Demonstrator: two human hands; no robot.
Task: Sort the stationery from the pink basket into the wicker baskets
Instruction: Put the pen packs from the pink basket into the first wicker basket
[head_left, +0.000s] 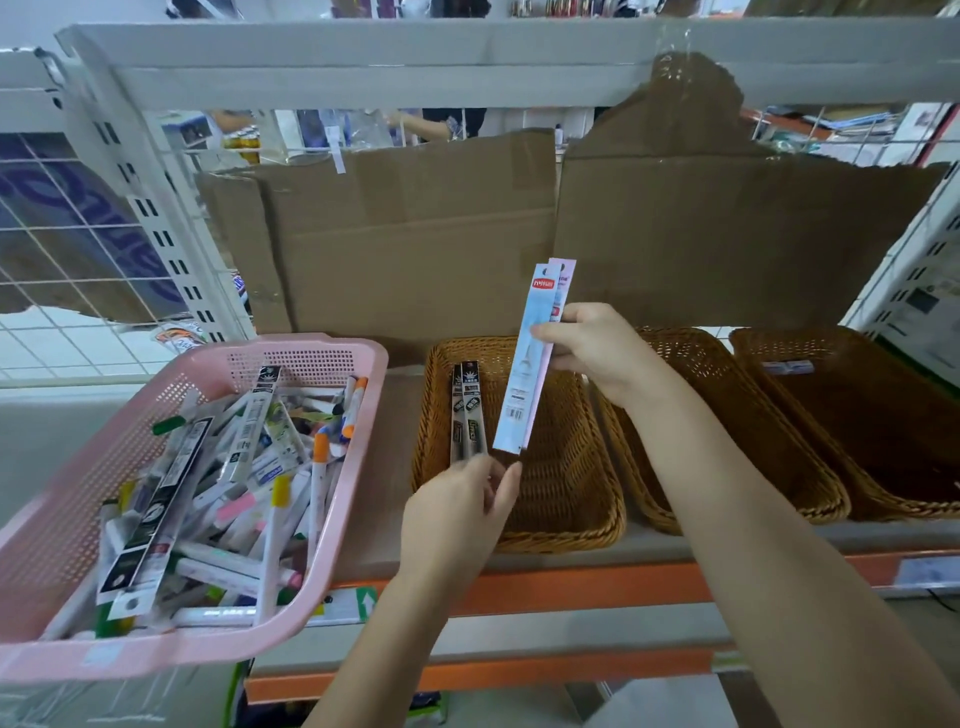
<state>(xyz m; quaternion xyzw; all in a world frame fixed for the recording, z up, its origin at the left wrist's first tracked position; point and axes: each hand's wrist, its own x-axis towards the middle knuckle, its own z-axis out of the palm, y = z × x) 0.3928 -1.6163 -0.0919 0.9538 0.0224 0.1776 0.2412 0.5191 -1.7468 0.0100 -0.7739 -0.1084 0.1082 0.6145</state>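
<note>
right hand (587, 348) pinched pale packets (530, 364) upright | left hand (457, 514) gripped two black packets (466, 415) over left wicker basket (571, 509) | pink basket (332, 358) full

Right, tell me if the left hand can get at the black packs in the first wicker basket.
Probably yes: the left hand hovers beside the black packs in the wicker basket, though its fingers already pinch the pale packets.
</note>
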